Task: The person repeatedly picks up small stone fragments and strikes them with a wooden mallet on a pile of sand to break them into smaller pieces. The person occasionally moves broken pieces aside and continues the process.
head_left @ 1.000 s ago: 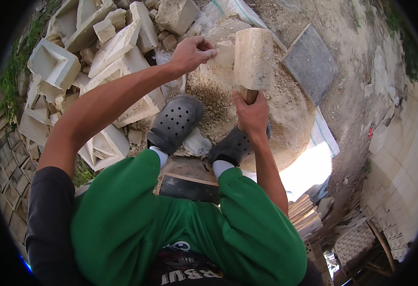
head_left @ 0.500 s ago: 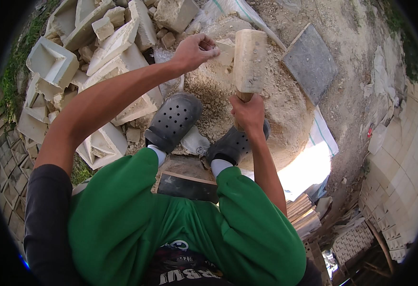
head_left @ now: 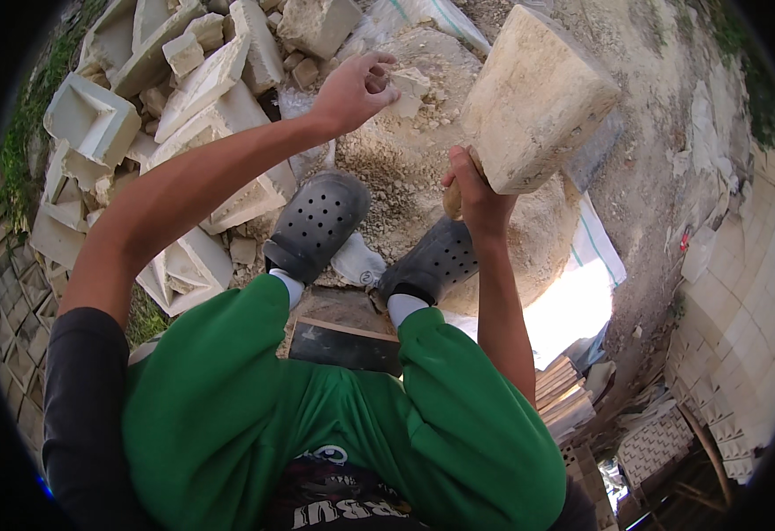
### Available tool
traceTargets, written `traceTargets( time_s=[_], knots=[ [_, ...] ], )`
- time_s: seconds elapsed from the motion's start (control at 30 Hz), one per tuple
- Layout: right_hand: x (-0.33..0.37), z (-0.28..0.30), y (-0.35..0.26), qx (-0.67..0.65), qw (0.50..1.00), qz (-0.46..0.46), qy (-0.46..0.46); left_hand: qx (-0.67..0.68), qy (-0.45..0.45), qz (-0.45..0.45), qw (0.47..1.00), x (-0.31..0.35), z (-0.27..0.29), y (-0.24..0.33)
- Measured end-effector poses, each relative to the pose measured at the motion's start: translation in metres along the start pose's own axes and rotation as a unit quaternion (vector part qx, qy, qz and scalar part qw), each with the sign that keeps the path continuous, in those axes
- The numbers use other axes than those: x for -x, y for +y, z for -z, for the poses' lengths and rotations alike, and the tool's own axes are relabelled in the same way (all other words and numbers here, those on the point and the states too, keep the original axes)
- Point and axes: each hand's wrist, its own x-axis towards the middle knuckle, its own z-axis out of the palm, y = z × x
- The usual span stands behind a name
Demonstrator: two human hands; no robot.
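Observation:
My right hand (head_left: 483, 190) is closed round the short wooden handle of a big block-headed mallet (head_left: 538, 102). Its pale, dusty head is raised toward me, above the rubble. My left hand (head_left: 359, 92) reaches out ahead, fingers curved and apart from the thumb, with nothing visible between them. Right beside its fingertips lies a pale broken chunk (head_left: 410, 87), on a mound of crushed crumbs and powder (head_left: 387, 164). Whether the thumb touches the chunk I cannot tell.
Broken cream-coloured moulded blocks (head_left: 215, 133) are heaped at the left. My grey clogs (head_left: 321, 221) stand at the mound's near edge. A white sack sheet (head_left: 598, 243) lies under the mound; a grey slab (head_left: 595, 146) is partly behind the mallet. Wooden strips (head_left: 560, 389) are stacked at lower right.
The mallet has risen toward me and swung to the right, its head now tilted. My left hand has drawn slightly back from the chunk, and its fingers have spread.

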Motion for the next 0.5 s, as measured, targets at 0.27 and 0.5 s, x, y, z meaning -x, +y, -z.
traceTargets(
  time_s=[0.27, 0.5],
  knots=[
    [-0.006, 0.001, 0.021, 0.169, 0.969, -0.164, -0.075, -0.066, -0.035, 0.006, 0.997, -0.003, 0.003, 0.006],
    [-0.001, 0.002, -0.025, -0.07, 0.998, -0.009, -0.002, -0.107, -0.043, 0.003, 0.993, 0.001, 0.011, 0.007]
  ],
)
